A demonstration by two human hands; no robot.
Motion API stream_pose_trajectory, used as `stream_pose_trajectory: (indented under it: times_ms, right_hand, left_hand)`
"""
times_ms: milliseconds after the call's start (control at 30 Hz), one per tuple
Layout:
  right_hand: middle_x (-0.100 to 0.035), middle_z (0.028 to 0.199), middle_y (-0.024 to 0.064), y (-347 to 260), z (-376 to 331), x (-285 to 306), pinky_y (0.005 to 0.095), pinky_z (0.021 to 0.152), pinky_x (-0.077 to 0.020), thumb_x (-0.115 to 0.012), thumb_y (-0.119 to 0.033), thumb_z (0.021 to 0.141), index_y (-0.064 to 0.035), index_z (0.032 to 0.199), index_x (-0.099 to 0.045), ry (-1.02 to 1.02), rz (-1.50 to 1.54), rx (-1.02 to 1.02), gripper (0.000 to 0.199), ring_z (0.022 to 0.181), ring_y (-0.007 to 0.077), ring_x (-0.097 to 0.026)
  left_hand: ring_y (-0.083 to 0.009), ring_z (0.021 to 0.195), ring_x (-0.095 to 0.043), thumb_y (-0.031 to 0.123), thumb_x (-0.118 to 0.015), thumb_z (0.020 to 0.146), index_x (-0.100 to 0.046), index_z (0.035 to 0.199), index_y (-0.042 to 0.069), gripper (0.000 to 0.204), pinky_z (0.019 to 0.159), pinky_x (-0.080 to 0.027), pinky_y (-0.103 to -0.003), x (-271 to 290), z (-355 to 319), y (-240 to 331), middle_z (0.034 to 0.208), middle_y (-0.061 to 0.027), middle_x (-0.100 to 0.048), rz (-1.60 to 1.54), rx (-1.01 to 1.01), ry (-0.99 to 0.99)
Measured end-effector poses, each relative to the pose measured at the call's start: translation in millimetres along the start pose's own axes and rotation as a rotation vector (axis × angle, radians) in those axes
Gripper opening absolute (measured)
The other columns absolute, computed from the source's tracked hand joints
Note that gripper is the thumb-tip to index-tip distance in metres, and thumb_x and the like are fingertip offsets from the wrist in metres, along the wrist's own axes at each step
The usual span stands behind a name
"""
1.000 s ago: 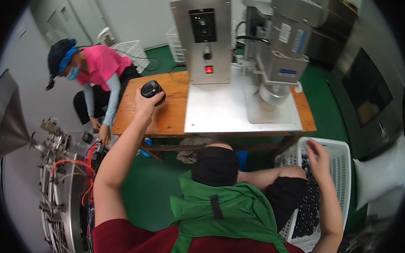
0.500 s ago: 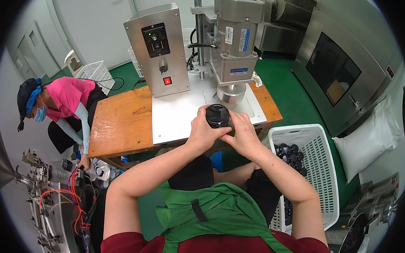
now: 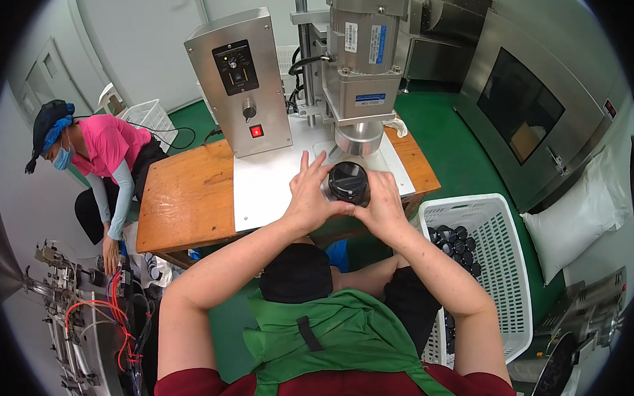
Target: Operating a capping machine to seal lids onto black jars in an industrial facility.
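Note:
A jar with a glossy black screw lid [image 3: 348, 182] stands upright between my hands, near the front edge of the white board [image 3: 267, 196]. My left hand [image 3: 313, 197] presses on its left side with the thumb along the front, while some of its fingers lift apart. On the jar's other side, my right hand [image 3: 382, 203] is closed around it, thumb meeting the left thumb. Much of the jar's body is hidden under the lid and behind my fingers. Just behind it is the round metal head [image 3: 360, 139] of the capping machine [image 3: 362, 90].
Left of the machine stands a steel control box [image 3: 236, 88] with a lit red switch. A white basket [image 3: 516, 274] of black lids [image 3: 455, 243] sits by my right arm. At the left, a person in pink [image 3: 109, 147] bends beside hoses and metal machinery [image 3: 74, 300].
My left fingers have loosened and spread from the jar. The jar now sits slightly farther right in view. The other person's arms have shifted, and the view has tilted a little.

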State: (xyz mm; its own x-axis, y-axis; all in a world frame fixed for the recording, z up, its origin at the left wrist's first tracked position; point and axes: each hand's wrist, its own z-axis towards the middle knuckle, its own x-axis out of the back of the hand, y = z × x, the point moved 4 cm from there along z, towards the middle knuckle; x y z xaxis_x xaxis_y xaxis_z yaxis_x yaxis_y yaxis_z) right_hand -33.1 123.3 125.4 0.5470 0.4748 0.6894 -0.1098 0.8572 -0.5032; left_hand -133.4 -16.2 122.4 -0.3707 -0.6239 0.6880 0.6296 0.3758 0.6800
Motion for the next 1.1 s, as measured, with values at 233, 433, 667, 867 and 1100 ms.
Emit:
stream_pose_trajectory:
  times_ms: [233, 433, 667, 867, 1100]
  right_hand:
    - [-0.055, 0.128, 0.0217, 34.9, 42.0, 6.0, 0.0461, 0.105, -0.0375, -0.089, -0.028, 0.061, 0.0038, 0.128, -0.052, 0.1, -0.112, 0.067, 0.084, 0.124, 0.0382, -0.047]
    - [-0.061, 0.118, 0.0212, 49.3, 54.2, -3.5, 0.0452, 0.099, -0.0432, -0.086, -0.022, 0.066, 0.0015, 0.121, -0.056, -0.152, 0.215, -0.274, 0.067, 0.118, 0.0374, -0.053]
    - [-0.064, 0.107, 0.0206, 49.8, 55.9, -5.1, 0.0445, 0.093, -0.047, -0.088, -0.02, 0.065, 0.0014, 0.116, -0.058, -0.127, 0.312, -0.25, 0.063, 0.105, 0.0374, -0.06]
    - [-0.065, 0.104, 0.0209, 51.1, 54.1, -5.4, 0.045, 0.091, -0.0473, -0.088, -0.021, 0.063, 0.0015, 0.113, -0.06, -0.099, 0.226, -0.238, 0.062, 0.104, 0.0377, -0.06]
    - [-0.065, 0.105, 0.0205, 49.0, 53.7, -3.1, 0.0452, 0.091, -0.0474, -0.089, -0.02, 0.062, 0.0007, 0.112, -0.061, -0.123, 0.218, -0.299, 0.061, 0.105, 0.0377, -0.059]
  left_hand:
    - [-0.0408, 0.15, -0.002, 0.046, -0.091, 0.054, -0.052, 0.138, 0.004, 0.101, 0.115, -0.013, -0.055, -14.5, 56.3, -2.8, 0.157, -0.0221, -0.028, 0.101, -0.007, 0.048]
    - [-0.0387, 0.15, -0.006, 0.044, -0.091, 0.054, -0.046, 0.141, 0.003, 0.106, 0.115, -0.011, -0.053, -20.3, 79.3, -24.8, 0.155, -0.0233, -0.03, -0.041, 0.069, -0.066]
    - [-0.041, 0.146, -0.019, 0.042, -0.093, 0.052, -0.045, 0.134, -0.003, 0.105, 0.116, -0.018, -0.048, -29.0, 80.4, -28.0, 0.141, -0.0277, -0.047, -0.292, 0.032, 0.028]
    - [-0.0358, 0.12, -0.056, 0.026, -0.094, 0.052, -0.041, 0.134, -0.005, 0.102, 0.105, -0.043, -0.042, -27.3, 78.2, -19.3, 0.122, -0.0226, -0.061, -0.411, 0.064, 0.033]
    - [-0.0354, 0.118, -0.057, 0.027, -0.094, 0.053, -0.037, 0.139, -0.005, 0.109, 0.105, -0.042, -0.042, -30.0, 80.3, -25.7, 0.123, -0.0223, -0.061, -0.379, 0.074, 0.055]
